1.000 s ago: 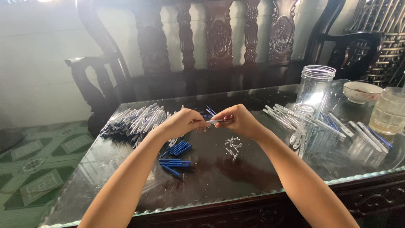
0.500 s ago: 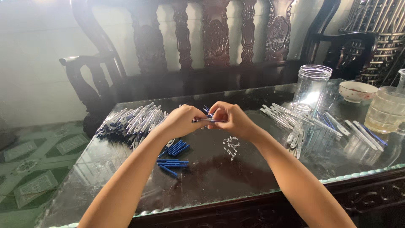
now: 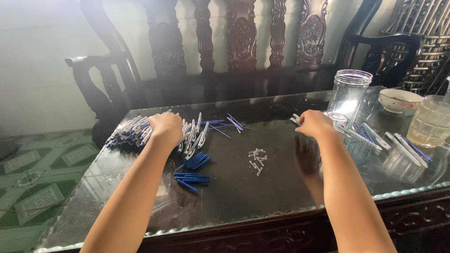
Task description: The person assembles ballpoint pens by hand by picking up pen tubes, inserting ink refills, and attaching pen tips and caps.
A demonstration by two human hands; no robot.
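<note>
- Left hand, seen from the head camera, rests palm down on a heap of white and blue pens at the left of the glass table; fingers curl into the heap, but whether they grip a pen cannot be told.
- Right hand is closed, knuckles up, over the near end of a second row of pens; something white pokes out beside its thumb.
- Between the hands lie loose blue pen parts and, further right, a small cluster of tiny springs.
- Behind the right hand stands a clear jar; a bowl and a plastic tub sit at the far right.
</note>
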